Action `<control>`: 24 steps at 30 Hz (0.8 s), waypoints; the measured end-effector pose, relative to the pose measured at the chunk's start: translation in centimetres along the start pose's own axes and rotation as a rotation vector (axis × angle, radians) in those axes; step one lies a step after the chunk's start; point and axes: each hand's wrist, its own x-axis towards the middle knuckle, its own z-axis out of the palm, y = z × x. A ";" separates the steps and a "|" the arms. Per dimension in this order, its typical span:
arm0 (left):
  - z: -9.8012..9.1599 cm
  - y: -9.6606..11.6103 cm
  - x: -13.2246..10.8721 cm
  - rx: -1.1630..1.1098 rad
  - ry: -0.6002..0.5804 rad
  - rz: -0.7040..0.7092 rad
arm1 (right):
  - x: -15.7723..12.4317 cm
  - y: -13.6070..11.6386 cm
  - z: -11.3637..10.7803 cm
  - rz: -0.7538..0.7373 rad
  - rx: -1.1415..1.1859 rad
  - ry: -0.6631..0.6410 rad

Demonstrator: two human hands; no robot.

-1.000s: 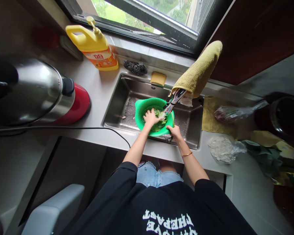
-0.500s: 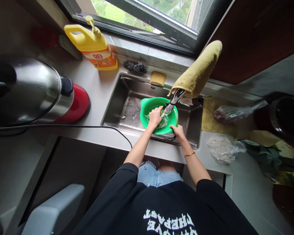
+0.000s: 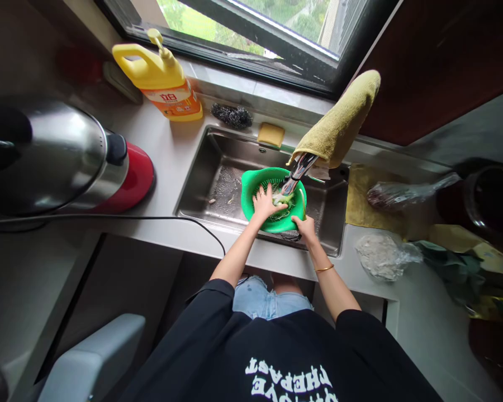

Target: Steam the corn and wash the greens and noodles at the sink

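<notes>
A green colander point(image 3: 247, 195) is held over the steel sink point(image 3: 218, 162), under the chrome faucet point(image 3: 298, 172). Pale green and white shredded vegetables point(image 3: 281, 211) lie inside it. My left hand point(image 3: 266, 203) is in the colander with its fingers spread, beside the vegetables. On the colander's right front rim, my right hand point(image 3: 305, 226) is closed, its thumb at the edge. A long pale stalk point(image 3: 302, 202) stands by the inner right side of the colander, above my right hand. A yellow cloth point(image 3: 339, 123) covers the upper part of the faucet.
Behind the sink are a yellow detergent bottle point(image 3: 167, 84), black scouring pads point(image 3: 232, 115) and a yellow sponge point(image 3: 270, 135). A steel and red appliance point(image 3: 138, 173) stands left. To the right lie a yellow cloth point(image 3: 356, 195) and a plastic bag point(image 3: 379, 257).
My left hand has opened and its fingers have spread inside the colander. More of the vegetables now show under the faucet. My right hand stays on the rim.
</notes>
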 end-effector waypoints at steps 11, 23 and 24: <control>1.7 -0.8 0.1 -0.224 0.089 -0.104 | -0.1 0.3 -1.5 0.045 0.004 -0.007; 0.1 -1.2 -0.5 0.042 -0.125 0.181 | -0.8 0.0 -0.8 0.107 0.030 0.023; 0.2 -0.9 -0.5 0.043 -0.057 0.151 | -1.0 -0.1 -0.7 0.102 0.041 0.008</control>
